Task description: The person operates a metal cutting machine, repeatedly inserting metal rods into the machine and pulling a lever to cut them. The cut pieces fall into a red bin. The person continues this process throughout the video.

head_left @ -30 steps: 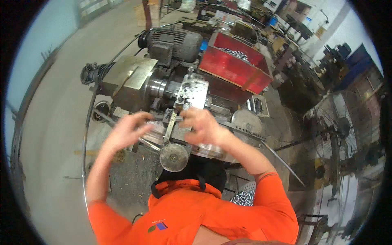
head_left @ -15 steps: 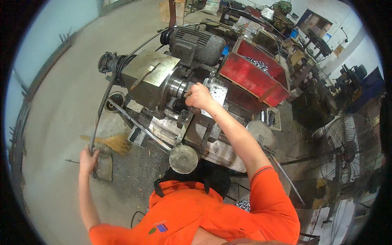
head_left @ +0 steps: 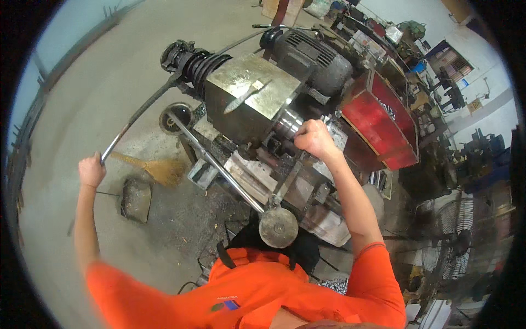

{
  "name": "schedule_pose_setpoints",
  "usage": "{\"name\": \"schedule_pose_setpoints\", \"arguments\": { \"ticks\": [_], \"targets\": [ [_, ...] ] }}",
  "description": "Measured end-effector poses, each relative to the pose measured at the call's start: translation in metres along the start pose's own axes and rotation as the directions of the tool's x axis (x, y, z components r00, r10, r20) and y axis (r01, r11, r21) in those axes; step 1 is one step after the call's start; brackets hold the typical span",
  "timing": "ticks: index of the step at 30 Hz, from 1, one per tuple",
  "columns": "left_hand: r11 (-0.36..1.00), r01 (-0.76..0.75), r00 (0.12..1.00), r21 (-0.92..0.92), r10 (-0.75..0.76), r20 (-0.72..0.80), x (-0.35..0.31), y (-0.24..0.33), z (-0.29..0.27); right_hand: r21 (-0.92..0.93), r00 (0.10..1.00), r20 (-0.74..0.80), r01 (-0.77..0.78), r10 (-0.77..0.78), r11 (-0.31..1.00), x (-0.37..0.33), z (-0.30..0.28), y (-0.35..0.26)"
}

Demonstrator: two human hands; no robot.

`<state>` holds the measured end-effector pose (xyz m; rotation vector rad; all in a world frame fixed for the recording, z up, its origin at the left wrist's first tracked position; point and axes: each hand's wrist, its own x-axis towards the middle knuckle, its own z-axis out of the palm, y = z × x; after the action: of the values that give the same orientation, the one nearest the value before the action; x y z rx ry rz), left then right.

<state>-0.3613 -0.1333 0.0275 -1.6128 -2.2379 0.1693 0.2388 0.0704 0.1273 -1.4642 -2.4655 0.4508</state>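
At the far left, my left hand [head_left: 91, 170] is closed round the end of a long metal lever [head_left: 131, 120]. This bar runs up to a ribbed sleeve [head_left: 195, 68] at the back end of a small lathe's boxy headstock [head_left: 246, 93]. My right hand [head_left: 316, 138] is closed at the mouth of the shiny round chuck [head_left: 287, 124]. Its fingers curl inward, and whatever they hold is hidden behind them. Just below the right hand lie the grimy machine bed and slide [head_left: 301, 189], with a round metal handwheel [head_left: 278, 227] in front.
A dark motor [head_left: 315, 57] stands behind the headstock. Right of it is a red bin [head_left: 378, 118] with small metal parts. A second bar [head_left: 219, 164] slopes across the machine's front. A straw broom [head_left: 161, 170] and a dustpan [head_left: 136, 200] lie on the floor; a fan [head_left: 455, 238] stands at right.
My left hand has swung the lever outward to the left, away from the machine. The right hand stays at the chuck. The whole view has shifted, so the machine appears farther right.
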Motion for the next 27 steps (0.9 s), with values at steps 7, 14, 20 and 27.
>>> {"name": "schedule_pose_setpoints", "arguments": {
  "ticks": [7, 14, 20, 27],
  "targets": [
    [0.997, 0.064, 0.998, -0.038, -0.064, -0.004, 0.034, 0.004, 0.010, -0.019, 1.000, -0.002, 0.030, -0.030, 0.999, -0.012, -0.003, 0.002],
    [0.517, -0.059, 0.876, -0.854, -0.384, -0.292, 0.014, 0.189, 0.012, 0.068, 0.883, -0.425, 0.248, -0.197, 0.966, -0.126, -0.027, 0.038],
    [0.872, -0.215, 0.878, -0.441, 0.370, 0.302, -0.022, 0.317, 0.077, 0.046, 0.866, -0.397, -0.312, 0.304, 0.949, -0.284, -0.058, 0.090],
    [0.839, -0.486, 0.800, -0.245, 0.540, 0.261, 0.033, 0.300, 0.072, 0.026, 0.577, -0.416, -0.765, 0.703, 0.644, -0.443, -0.032, 0.173]
  ]
}}
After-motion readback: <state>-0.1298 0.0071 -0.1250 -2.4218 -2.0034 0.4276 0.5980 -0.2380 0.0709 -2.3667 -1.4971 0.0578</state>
